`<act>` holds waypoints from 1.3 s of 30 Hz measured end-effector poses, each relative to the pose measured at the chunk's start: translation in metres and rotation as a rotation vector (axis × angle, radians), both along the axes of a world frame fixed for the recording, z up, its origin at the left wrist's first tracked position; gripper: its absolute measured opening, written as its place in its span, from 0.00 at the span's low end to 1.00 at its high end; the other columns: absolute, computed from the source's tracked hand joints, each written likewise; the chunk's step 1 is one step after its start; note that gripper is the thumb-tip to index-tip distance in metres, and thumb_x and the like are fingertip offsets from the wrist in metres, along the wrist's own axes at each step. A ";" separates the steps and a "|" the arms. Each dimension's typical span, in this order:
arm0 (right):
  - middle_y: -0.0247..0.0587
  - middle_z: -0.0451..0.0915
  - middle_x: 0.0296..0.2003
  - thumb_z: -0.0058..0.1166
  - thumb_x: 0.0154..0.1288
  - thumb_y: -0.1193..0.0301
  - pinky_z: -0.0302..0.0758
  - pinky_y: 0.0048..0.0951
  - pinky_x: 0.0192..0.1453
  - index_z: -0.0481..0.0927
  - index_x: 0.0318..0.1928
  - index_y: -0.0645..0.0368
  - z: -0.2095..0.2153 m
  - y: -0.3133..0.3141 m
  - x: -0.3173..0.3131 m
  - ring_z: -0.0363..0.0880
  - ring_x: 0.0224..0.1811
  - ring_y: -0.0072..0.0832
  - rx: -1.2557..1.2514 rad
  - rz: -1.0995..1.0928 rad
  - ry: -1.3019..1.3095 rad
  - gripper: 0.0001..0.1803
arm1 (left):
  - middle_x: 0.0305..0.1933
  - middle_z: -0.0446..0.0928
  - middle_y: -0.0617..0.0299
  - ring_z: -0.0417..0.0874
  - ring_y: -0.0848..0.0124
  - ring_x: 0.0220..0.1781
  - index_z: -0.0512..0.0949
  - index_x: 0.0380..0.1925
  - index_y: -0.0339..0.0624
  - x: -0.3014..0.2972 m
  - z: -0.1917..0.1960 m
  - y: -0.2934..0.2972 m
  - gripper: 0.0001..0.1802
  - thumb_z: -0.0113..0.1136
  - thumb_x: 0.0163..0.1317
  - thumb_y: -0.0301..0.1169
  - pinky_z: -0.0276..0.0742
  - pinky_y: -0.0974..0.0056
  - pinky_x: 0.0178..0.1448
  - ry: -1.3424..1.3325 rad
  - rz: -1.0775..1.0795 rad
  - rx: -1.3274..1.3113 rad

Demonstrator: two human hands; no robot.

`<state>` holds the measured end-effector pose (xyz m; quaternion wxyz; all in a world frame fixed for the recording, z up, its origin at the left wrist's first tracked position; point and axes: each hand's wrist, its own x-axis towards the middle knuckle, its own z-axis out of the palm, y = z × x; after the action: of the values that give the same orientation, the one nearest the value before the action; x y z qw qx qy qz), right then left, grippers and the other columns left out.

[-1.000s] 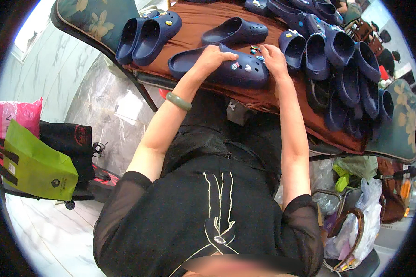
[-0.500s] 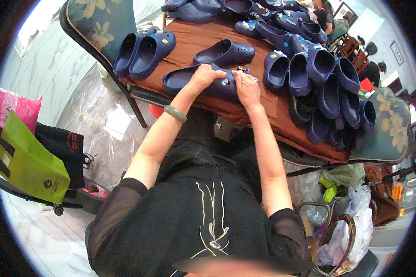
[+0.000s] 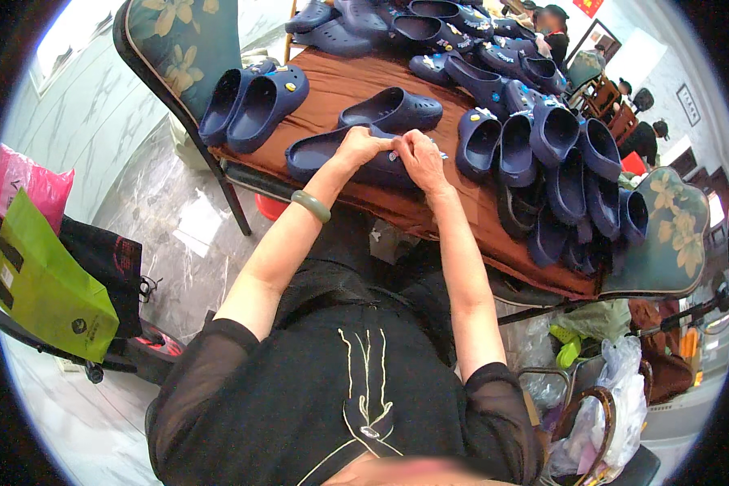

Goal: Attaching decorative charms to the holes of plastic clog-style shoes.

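A navy clog (image 3: 314,155) lies sideways near the front edge of the brown-covered table, its open heel to the left. My left hand (image 3: 360,151) is closed over its upper, the thumb reaching right. Against the toe part, my right hand (image 3: 422,164) has thumb and fingers pinched together, meeting my left thumb; what sits in the pinch is hidden. A small light-coloured charm (image 3: 393,155) shows on the upper just below the fingertips. Right behind lies another navy clog (image 3: 390,110), its visible upper without charms.
A pair of clogs (image 3: 267,105) with charms stands at the table's left end. Many more clogs (image 3: 560,136) are heaped at right and back. Patterned chairs (image 3: 174,61) flank the brown cloth (image 3: 324,77). Bags (image 3: 53,283) hang at left; other people (image 3: 552,32) sit in the distance.
My right hand has lifted its fingers from a flat press into a pinch beside my left thumb. My left hand stays on the clog, and the view has shifted slightly.
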<state>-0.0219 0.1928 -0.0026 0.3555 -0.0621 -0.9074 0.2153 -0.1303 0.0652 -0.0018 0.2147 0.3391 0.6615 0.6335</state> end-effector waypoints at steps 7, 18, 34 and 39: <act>0.45 0.72 0.29 0.59 0.48 0.43 0.68 0.40 0.38 0.68 0.30 0.59 0.016 -0.007 0.007 0.72 0.34 0.42 0.374 0.116 -0.174 0.30 | 0.36 0.79 0.64 0.79 0.75 0.33 0.79 0.37 0.39 -0.008 -0.001 0.000 0.14 0.64 0.46 0.26 0.74 0.69 0.42 -0.196 -0.225 0.144; 0.48 0.74 0.29 0.43 0.66 0.59 0.71 0.43 0.39 0.70 0.33 0.58 0.006 -0.006 0.000 0.76 0.36 0.45 0.402 0.100 -0.088 0.14 | 0.29 0.80 0.64 0.78 0.75 0.31 0.80 0.30 0.39 -0.016 -0.004 -0.004 0.09 0.63 0.48 0.29 0.72 0.70 0.40 -0.092 -0.223 0.078; 0.54 0.77 0.34 0.45 0.64 0.65 0.71 0.43 0.46 0.75 0.37 0.63 -0.038 0.094 0.046 0.75 0.41 0.49 0.000 -0.243 -0.161 0.12 | 0.29 0.79 0.61 0.78 0.73 0.27 0.80 0.29 0.36 -0.005 0.008 -0.037 0.11 0.64 0.49 0.32 0.74 0.68 0.34 -0.189 -0.255 -0.170; 0.50 0.75 0.37 0.50 0.60 0.67 0.73 0.42 0.44 0.75 0.37 0.60 -0.035 0.084 0.059 0.75 0.40 0.47 0.226 -0.308 -0.311 0.10 | 0.32 0.80 0.64 0.78 0.74 0.32 0.80 0.34 0.39 0.003 0.010 -0.055 0.12 0.63 0.49 0.33 0.74 0.68 0.40 -0.214 -0.355 -0.134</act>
<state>0.0366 0.2768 -0.0377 0.2448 -0.1921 -0.9494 0.0434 -0.1276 0.0101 0.0087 0.4137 0.3661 0.6055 0.5729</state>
